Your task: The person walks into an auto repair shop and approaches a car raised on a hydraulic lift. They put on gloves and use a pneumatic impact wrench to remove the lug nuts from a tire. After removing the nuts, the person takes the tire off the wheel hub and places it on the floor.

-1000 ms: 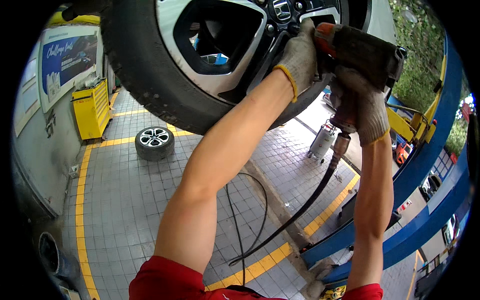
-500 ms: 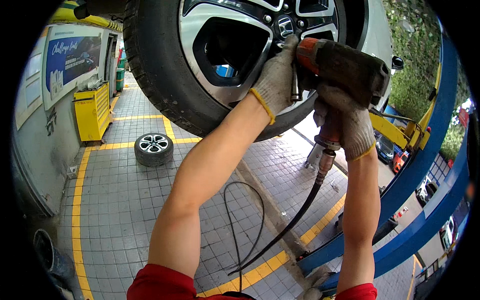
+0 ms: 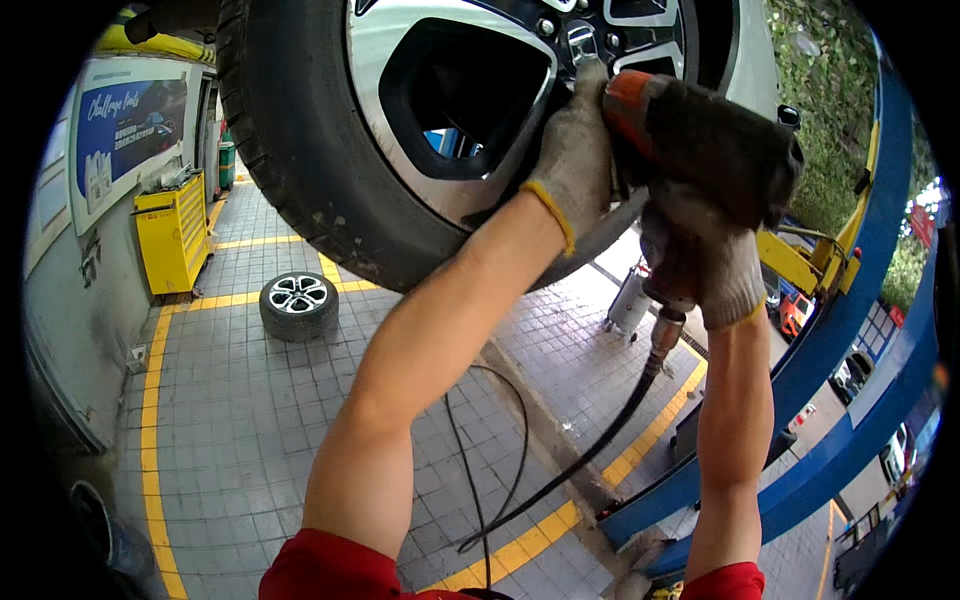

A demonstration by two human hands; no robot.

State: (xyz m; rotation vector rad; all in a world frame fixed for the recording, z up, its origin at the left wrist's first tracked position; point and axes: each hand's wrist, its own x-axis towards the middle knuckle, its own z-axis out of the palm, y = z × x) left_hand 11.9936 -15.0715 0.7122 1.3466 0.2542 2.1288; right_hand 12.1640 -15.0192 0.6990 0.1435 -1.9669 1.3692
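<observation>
In a grey-white work glove, my right hand [image 3: 728, 270] grips the handle of a dark, orange-nosed air impact wrench [image 3: 715, 145]. A black air hose [image 3: 632, 405] runs down from the handle's metal fitting. The wrench's nose points at the hub of a raised car wheel [image 3: 425, 195], which has a black-and-silver alloy rim and lug nuts [image 3: 546, 27] round its centre cap. My gloved left hand [image 3: 575, 150] is closed beside the nose, thumb side up against the hub. Its other fingers, and what they hold, are hidden, as is the wrench's tip.
Another wheel [image 3: 299, 305] lies flat on the tiled floor. Along the left wall stands a yellow tool cabinet [image 3: 172, 235]. Blue lift posts [image 3: 850, 330] and a yellow lift arm [image 3: 800, 262] are at right. A dark bucket [image 3: 115, 530] sits lower left; the hose loops across the floor.
The wheel appears larger and further left. Both hands and the wrench have shifted slightly right in view, still at the hub. My right hand keeps its grip.
</observation>
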